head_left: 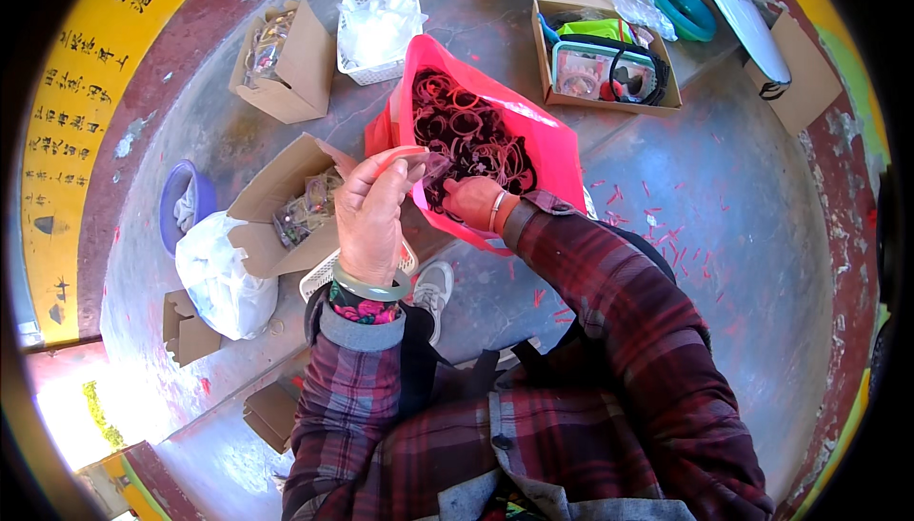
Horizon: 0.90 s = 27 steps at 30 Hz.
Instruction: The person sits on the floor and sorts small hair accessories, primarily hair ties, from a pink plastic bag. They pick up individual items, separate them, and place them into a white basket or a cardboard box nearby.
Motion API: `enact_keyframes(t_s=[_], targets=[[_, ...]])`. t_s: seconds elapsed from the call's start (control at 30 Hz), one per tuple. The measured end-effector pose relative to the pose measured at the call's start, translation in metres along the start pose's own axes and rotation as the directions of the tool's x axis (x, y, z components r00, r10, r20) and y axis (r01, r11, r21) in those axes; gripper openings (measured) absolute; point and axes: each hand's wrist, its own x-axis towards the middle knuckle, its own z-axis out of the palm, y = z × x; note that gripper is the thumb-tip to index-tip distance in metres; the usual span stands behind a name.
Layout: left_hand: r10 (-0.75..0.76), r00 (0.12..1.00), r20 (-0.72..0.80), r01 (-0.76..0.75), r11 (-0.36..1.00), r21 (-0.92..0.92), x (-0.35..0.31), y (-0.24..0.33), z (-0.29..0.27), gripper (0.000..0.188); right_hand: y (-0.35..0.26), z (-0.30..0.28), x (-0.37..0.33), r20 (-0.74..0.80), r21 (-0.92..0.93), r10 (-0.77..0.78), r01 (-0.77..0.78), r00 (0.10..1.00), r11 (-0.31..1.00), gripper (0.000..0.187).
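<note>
A bright pink bag [562, 155] stands wide open in front of me, filled with many dark and reddish ring-shaped bands [466, 126]. My left hand [371, 207], with a pale bangle on its wrist, is closed at the bag's near left rim. Its fingers pinch a piece of clear plastic [437, 167], and a curved pink strip [400, 155] lies across them. Just to the right, my right hand [473, 201] dips into the bag's mouth over the bands. Its fingers are curled together, and whatever they hold is hidden.
Left of the bag are an open carton [309, 188] of small packets, a white plastic sack [224, 274] and a purple basin [181, 202]. Beyond stand another carton [305, 64], a white basket [376, 69] and a box of goods [609, 98]. Red scraps [671, 235] litter the floor at right.
</note>
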Motion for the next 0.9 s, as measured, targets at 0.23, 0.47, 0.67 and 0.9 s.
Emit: enact_keyframes(t_s=[0.23, 0.47, 0.67, 0.9], targets=[[0.0, 1.0, -0.006, 0.0, 1.0, 0.013, 0.002, -0.003, -0.001, 0.019, 0.02, 0.008, 0.002, -0.12, -0.175, 0.043, -0.063, 0.992, 0.983, 0.015], [-0.016, 0.999, -0.045, 0.018, 0.998, 0.06, 0.001, -0.002, -0.002, 0.021, 0.071, -0.029, 0.0, -0.307, 0.062, 0.374, -0.374, 0.875, 0.925, 0.015], [-0.003, 1.0, -0.03, 0.006, 0.997, 0.082, 0.003, -0.005, -0.002, 0.021, 0.109, -0.028, -0.006, -0.197, 0.468, 0.596, -0.459, 0.779, 0.755, 0.023], [-0.007, 0.999, -0.031, 0.009, 0.999, 0.047, 0.002, -0.004, -0.003, 0.02, 0.107, -0.051, -0.008, 0.016, 0.811, 0.618, -0.371, 0.786, 0.452, 0.033]])
